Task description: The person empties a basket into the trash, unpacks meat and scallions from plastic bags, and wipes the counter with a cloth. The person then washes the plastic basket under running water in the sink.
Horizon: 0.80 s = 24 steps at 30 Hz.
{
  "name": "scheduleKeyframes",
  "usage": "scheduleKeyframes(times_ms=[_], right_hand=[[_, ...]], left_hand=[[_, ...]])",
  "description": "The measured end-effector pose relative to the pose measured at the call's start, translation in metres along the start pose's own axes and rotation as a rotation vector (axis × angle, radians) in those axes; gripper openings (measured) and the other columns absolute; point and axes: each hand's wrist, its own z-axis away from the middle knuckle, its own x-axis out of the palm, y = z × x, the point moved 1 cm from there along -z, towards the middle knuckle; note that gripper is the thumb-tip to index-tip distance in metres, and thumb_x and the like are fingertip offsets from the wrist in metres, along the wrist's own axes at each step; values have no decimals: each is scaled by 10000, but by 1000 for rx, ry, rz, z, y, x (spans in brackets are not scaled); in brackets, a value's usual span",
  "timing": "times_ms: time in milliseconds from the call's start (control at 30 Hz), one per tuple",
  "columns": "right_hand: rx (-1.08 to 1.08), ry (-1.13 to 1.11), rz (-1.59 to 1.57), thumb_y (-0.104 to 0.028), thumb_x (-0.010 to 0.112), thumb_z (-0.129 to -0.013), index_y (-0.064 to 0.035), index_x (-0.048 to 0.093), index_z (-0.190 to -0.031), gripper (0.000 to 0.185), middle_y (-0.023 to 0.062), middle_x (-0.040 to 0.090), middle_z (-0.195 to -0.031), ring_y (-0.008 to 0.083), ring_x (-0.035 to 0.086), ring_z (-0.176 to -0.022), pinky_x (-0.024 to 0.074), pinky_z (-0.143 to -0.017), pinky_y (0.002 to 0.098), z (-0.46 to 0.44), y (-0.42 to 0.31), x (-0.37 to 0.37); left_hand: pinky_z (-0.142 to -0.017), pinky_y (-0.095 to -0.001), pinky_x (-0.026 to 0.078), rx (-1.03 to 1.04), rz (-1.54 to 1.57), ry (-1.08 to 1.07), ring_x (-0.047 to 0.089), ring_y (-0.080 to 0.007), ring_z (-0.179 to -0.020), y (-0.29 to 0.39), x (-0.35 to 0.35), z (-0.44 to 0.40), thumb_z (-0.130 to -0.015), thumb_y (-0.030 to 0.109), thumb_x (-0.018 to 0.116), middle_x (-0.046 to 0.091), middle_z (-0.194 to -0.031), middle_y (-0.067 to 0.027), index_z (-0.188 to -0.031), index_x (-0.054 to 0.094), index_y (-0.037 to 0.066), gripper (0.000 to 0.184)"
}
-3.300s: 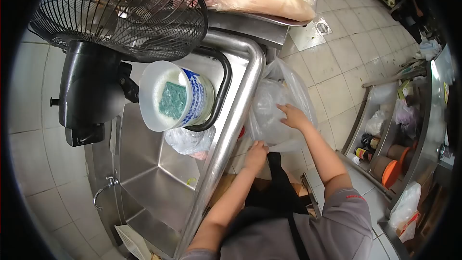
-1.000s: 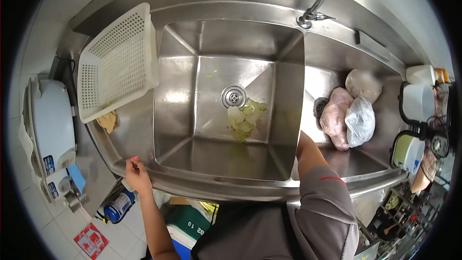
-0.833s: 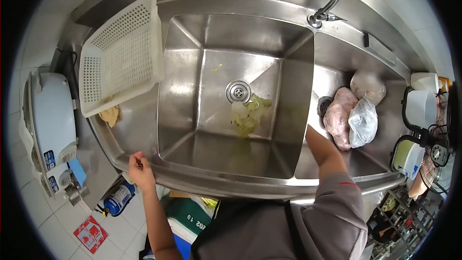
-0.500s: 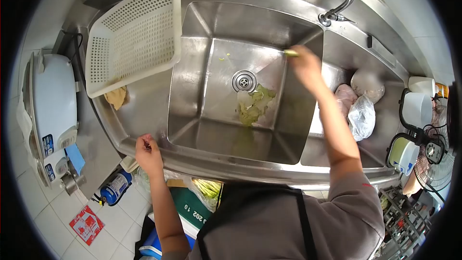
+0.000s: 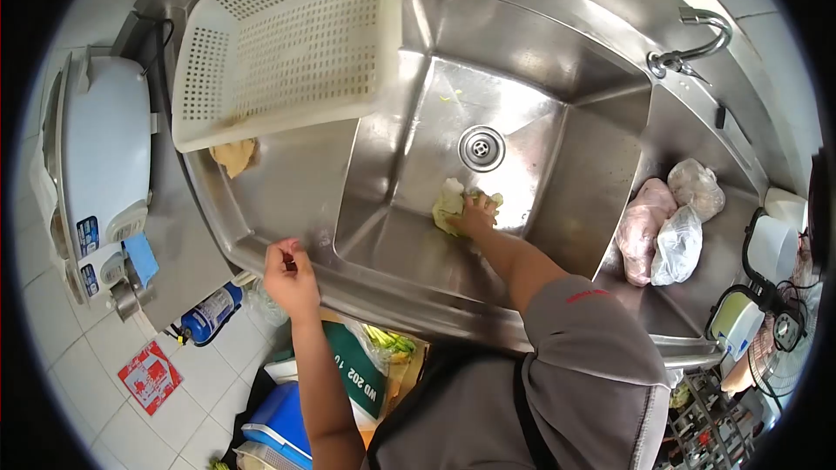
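Far left: pale machine [image 5: 109, 144] by the steel tabletop [image 5: 185, 261], blue cloth [image 5: 139, 258] just off its near end. Red-and-white sheet [image 5: 151, 378] flat on the floor, blue cylinder [image 5: 211, 314] near it, on its side. Next, white perforated basket [image 5: 287, 43], tilted, on the sink's left ledge, its right side reaching over the large basin [image 5: 522, 26]. Tan piece [image 5: 233, 157] at the basket's near edge (cloth or sponge, can't tell).

Left hand [image 5: 293, 277] at the near left rim of the sink, fingers loosely curled; can't tell if anything is inside. Below it, green box [image 5: 359, 370] with white lettering, bagged green stalks [image 5: 389, 341] beside it.

Middle: leaf scraps [image 5: 448, 207] on the large basin's floor, just nearer than the drain [image 5: 482, 149]. Right hand [image 5: 478, 211] is right on them, fingers partly spread and bent down; leaves show to its left and a bit past its right side. Grip under the fingers is hidden, can't tell if closed.

Right: faucet [image 5: 701, 42] at the far edge; pinkish bag [image 5: 645, 228], clear bag [image 5: 697, 191] and white bag [image 5: 677, 246] bunched together in the smaller basin, well apart from the right hand.
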Motion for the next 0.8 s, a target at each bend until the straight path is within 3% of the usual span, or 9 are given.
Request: scheduleKeyframes(times_ms=[100, 300, 367, 433, 500, 567, 667, 700, 800], right_hand=[[-77, -2, -186, -561, 620, -636, -268, 314, -1318, 803, 160, 165, -1360, 425, 151, -1240, 335, -891, 578, -2, -15, 25], [-384, -184, 4, -399, 647, -673, -221, 459, -1230, 615, 230, 302, -1301, 364, 414, -1084, 411, -847, 436, -56, -27, 47], [-459, -498, -393, -275, 621, -686, -209, 492, -1202, 536, 232, 345, -1277, 334, 471, -1011, 431, -804, 382, -117, -11, 87], [-546, -597, -474, -175, 588, -689, -204, 508, -1189, 507, 225, 389, -1247, 314, 503, -966, 444, -767, 356, -120, -17, 79], [-652, -456, -227, -100, 548, -682, -208, 506, -1192, 523, 209, 433, -1211, 304, 510, -948, 450, -734, 357, -77, -35, 1], [-642, -422, -281, -115, 537, -676, -216, 507, -1189, 524, 166, 412, -1245, 331, 485, -991, 436, -787, 375, -72, -48, -35], [-643, 72, 3, -214, 582, -676, -242, 499, -1197, 528, 169, 320, -1312, 389, 383, -1112, 363, -900, 418, -86, -60, -35], [-568, 61, -2, -371, 631, -662, -220, 488, -1210, 586, 176, 190, -1377, 431, 240, -1205, 246, -988, 464, -85, -62, -28], [-470, -70, -2, -493, 654, -632, -198, 428, -1262, 731, 190, 99, -1399, 462, 145, -1233, 176, -1002, 511, -64, -76, 1]], left_hand=[[-502, -212, 367, -7, -13, 28, 428, -71, -541, 1, 2, -1, -780, 42, 548, 507, -666, -17, -755, 549, 5, 45], [-502, -217, 375, 2, -52, 38, 437, -87, -531, 4, 1, -1, -751, 22, 554, 518, -673, -27, -756, 563, 10, 16], [-501, -218, 376, 14, -23, 48, 439, -89, -529, 5, 2, -1, -749, 22, 556, 516, -670, -27, -757, 565, 11, 16], [-499, -217, 376, 23, -21, 49, 439, -86, -529, 5, 1, -1, -749, 22, 556, 515, -668, -26, -759, 567, 11, 18], [-497, -214, 374, 34, -26, 44, 438, -79, -530, 5, 2, -3, -752, 22, 555, 513, -667, -23, -762, 570, 11, 22], [-492, -208, 370, -4, 2, 33, 435, -70, -529, 5, 3, -2, -757, 26, 554, 512, -659, -20, -762, 572, 11, 25], [-483, -199, 360, 2, 11, 43, 428, -59, -526, 5, 2, -4, -763, 31, 552, 506, -644, -16, -759, 573, 9, 30], [-479, -197, 357, 10, 8, 46, 426, -56, -525, 5, 1, -3, -765, 32, 552, 503, -638, -15, -757, 573, 9, 33], [-472, -196, 351, 25, -9, 53, 423, -57, -519, 4, 1, -3, -765, 37, 554, 499, -628, -12, -749, 571, 10, 35]])
